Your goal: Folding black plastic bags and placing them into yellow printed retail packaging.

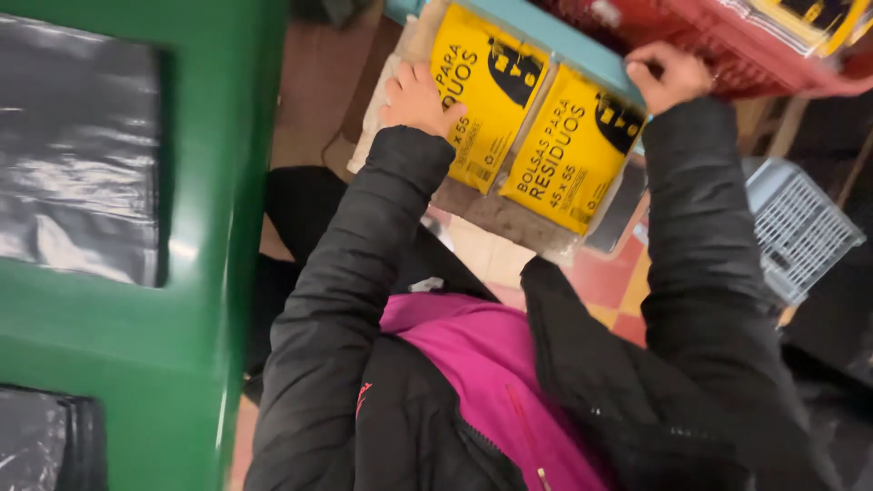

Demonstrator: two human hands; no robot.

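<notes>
The person wears a puffy black quilted jacket whose long sleeves reach to both wrists, open at the front over a bright magenta top with a zip, a small pinkish-red mark on the jacket's chest, and both hands bare, without gloves.

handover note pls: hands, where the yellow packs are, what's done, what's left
Left hand: resting flat on the left yellow pack, no closed grip.
Right hand: fingers curled on the edge of the red basket, up right.
Both yellow packs lie side by side in a clear wrapper on the light blue shelf edge; right pack untouched.
Done: nothing lifted or opened.
Left: packs not yet moved.
Nearby: green bin, grey crate.
</notes>
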